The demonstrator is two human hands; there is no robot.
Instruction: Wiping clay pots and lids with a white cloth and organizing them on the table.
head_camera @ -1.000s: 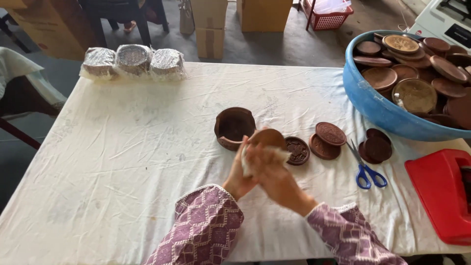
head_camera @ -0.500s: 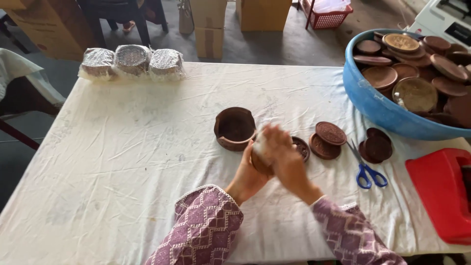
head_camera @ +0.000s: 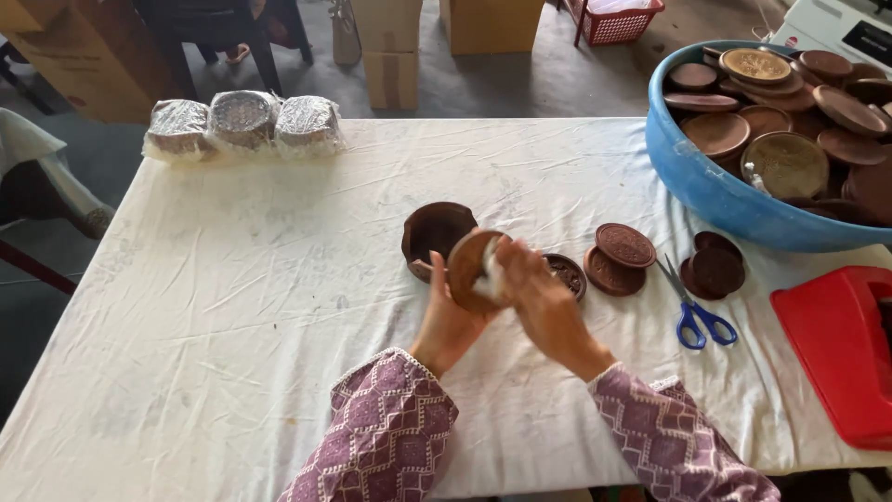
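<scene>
My left hand (head_camera: 448, 321) holds a round brown wooden lid (head_camera: 469, 270) upright above the white-covered table (head_camera: 232, 307). My right hand (head_camera: 544, 302) presses a small white cloth (head_camera: 492, 276) against the lid's face. Just behind the hands sits an open round brown wooden box (head_camera: 435, 232). To the right of my hands lie another small carved dish (head_camera: 567, 274), two overlapping carved lids (head_camera: 621, 256) and a dark pair of lids (head_camera: 714, 265).
Blue-handled scissors (head_camera: 692, 311) lie right of my hands. A big blue tub (head_camera: 715, 191) full of brown wooden lids stands at the far right, a red container (head_camera: 832, 344) at the right edge. Three plastic-wrapped round boxes (head_camera: 243, 123) sit far left. Cardboard boxes (head_camera: 390, 46) stand beyond the table.
My right hand with the cloth has moved over the lid's face, from the left side across to the right. The lid has tilted more upright in my left hand.
</scene>
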